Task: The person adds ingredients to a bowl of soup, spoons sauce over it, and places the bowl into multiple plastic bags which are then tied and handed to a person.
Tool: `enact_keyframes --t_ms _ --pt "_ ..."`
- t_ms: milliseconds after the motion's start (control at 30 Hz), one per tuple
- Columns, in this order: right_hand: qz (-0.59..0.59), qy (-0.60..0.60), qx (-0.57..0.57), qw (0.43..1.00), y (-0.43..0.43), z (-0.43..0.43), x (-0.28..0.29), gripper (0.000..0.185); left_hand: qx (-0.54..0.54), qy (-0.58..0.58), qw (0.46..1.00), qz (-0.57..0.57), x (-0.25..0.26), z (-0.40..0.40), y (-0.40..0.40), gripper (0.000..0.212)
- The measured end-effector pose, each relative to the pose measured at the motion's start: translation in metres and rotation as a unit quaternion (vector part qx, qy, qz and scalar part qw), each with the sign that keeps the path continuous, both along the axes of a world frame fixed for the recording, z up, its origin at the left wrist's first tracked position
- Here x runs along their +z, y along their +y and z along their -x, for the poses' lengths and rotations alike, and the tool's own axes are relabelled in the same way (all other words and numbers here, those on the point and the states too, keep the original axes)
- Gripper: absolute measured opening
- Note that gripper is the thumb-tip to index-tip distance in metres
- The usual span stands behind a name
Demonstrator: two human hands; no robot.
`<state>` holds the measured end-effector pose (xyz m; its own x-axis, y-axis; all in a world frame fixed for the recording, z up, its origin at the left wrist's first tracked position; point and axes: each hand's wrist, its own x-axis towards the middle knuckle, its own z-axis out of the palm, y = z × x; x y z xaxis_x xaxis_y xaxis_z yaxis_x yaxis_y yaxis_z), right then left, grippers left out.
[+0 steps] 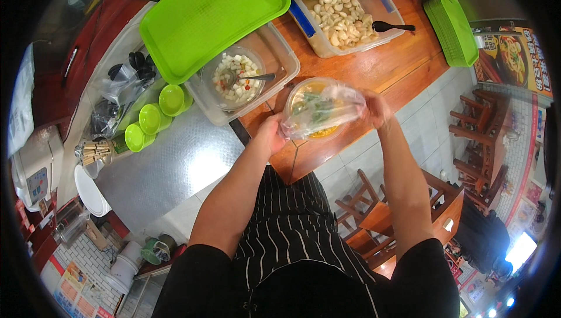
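Observation:
A round, clear plastic bowl (326, 133) holding yellow food with green leaves stands on the wooden counter before me. Clear plastic film or a thin bag (322, 110) stretches over its top, slightly blurred. On the left, my left hand (272, 134) grips one end of the plastic at the bowl's rim. My right hand (376, 108) pinches the other end, just right of the bowl. Beyond my left hand, a plastic bin (287, 61) holds a container of diced white vegetable (239, 92) with a metal spoon.
A green tray (214, 15) overlaps that bin. Garlic cloves (339, 20) fill another bin, with a black spoon (392, 26) at its edge. Green cups (151, 118) stand left, beside the metal worktop (175, 164). Stacked green trays (451, 31) lie at the far right; wooden chairs (366, 199) stand below the counter.

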<state>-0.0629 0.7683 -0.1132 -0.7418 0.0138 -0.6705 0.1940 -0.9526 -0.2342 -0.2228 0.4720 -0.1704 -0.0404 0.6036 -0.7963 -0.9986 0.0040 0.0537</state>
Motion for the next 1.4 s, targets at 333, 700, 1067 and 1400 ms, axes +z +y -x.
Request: enact_keyframes --t_ms 333,700,1067,1400 --pt "-0.131 -0.049 0.023 0.99 -0.072 -0.046 -0.009 0.05 -0.057 0.042 0.992 -0.108 0.041 -0.024 -0.027 0.045" --pt "-0.653 -0.217 0.155 0.709 -0.103 -0.032 -0.013 0.046 -0.338 0.634 0.648 0.251 0.047 -0.015 -0.041 0.033" --pt "-0.31 -0.023 -0.149 0.939 -0.13 -0.017 0.024 0.077 0.042 0.171 0.983 0.049 0.106 -0.054 0.007 0.084" --pt "-0.239 -0.04 -0.14 0.96 -0.159 -0.014 -0.001 0.078 0.004 0.16 0.985 0.067 0.043 -0.042 0.014 0.085"
